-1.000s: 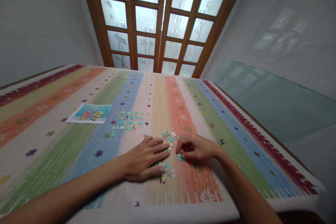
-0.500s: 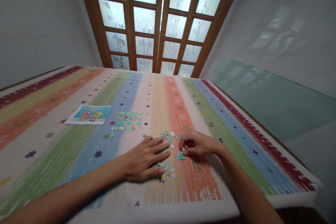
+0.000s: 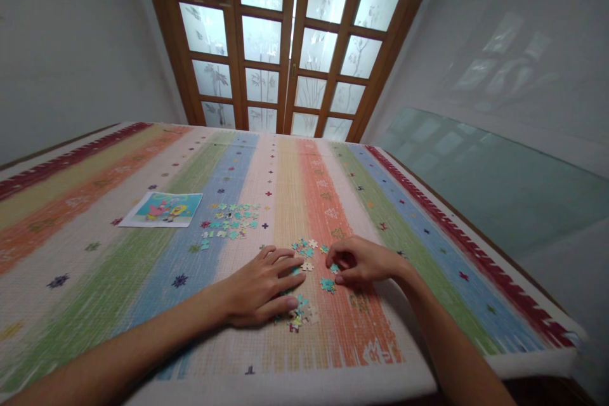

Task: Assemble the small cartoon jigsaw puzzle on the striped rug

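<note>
Center-left of frame: printed picture (image 3: pixel 166 210), then spread-out pieces (image 3: pixel 233 222), mostly unjoined. Lower center: left hand (image 3: pixel 266 287), fingers spread, beside loose pieces (image 3: pixel 301 311), unjoined. Rightward: teal cluster (image 3: pixel 327 285), apparently joined; teal piece (image 3: pixel 334 268), apparently pinched by right hand (image 3: pixel 364 260).

The left forearm (image 3: pixel 162 331) extends from the near left, the left hand (image 3: pixel 264 287) palm down, fingers (image 3: pixel 290 282) spread rightward. The right forearm (image 3: pixel 440 333) extends from the near right, wrist (image 3: pixel 398 268) bent, the right hand (image 3: pixel 364 259) curled, fingertips close to thumb (image 3: pixel 343 278).
</note>
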`<state>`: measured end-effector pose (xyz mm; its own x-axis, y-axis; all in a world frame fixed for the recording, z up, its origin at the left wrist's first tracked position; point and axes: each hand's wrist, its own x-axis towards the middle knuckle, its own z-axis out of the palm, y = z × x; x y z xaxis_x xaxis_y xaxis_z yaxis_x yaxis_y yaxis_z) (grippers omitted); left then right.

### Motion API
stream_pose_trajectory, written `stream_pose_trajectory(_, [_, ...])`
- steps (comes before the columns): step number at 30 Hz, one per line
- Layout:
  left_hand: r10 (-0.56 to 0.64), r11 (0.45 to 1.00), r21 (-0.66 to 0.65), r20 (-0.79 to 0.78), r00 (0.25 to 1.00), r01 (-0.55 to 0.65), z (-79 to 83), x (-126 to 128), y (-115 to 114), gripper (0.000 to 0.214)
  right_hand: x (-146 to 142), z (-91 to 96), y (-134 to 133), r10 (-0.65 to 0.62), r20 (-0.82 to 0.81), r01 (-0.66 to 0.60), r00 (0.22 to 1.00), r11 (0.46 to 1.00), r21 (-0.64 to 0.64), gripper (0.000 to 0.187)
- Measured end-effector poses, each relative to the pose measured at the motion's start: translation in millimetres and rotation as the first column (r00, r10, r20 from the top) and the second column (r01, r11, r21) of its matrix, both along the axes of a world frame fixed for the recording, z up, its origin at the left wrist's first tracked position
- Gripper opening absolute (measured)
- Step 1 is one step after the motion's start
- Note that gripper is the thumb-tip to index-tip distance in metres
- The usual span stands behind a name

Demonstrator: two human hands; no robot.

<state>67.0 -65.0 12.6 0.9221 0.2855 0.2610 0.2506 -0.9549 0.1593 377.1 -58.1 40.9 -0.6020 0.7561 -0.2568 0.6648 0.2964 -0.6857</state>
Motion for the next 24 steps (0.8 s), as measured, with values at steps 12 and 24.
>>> stream_pose_trajectory(12, [-0.039, 0.994, -0.099, 0.109, 0.993, 0.05, 5.6, 1.1, -0.9, 0.051, -0.2, 0.6, 0.7, -0.03, -0.056, 0.032, 0.998, 0.998, 0.045, 0.012])
stream_pose_trajectory(24, [-0.011, 0.997, -0.076, 0.126, 0.992, 0.02, 2.9, 2.9, -3.1, 0.043, -42.0, -15.1, -9.2, -0.231, -0.373, 0.232, 0.899, 0.972, -0.043, 0.016])
